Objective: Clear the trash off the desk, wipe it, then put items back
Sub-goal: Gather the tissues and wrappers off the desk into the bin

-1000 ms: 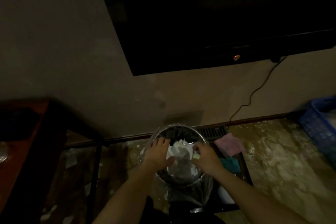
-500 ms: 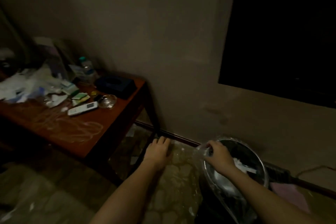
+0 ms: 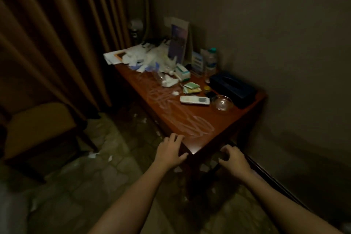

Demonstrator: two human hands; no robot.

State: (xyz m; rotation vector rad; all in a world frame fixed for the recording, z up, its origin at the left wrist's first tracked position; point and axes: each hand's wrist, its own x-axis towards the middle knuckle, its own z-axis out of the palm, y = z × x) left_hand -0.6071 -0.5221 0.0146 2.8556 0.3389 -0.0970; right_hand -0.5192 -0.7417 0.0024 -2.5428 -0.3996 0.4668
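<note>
Nothing gripped — left hand (image 3: 170, 151) spread at the near corner of the counter (image 3: 237, 118), right hand (image 3: 234, 159) loosely curled beside it (presumably free for gathering) — trash (image 3: 150, 59) heaped at the far-left end.

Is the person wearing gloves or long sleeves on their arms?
No. The left hand and right hand are bare, with no gloves. The left forearm and right forearm show no sleeves, watch or bracelet. It is too dim to tell about rings.
</note>
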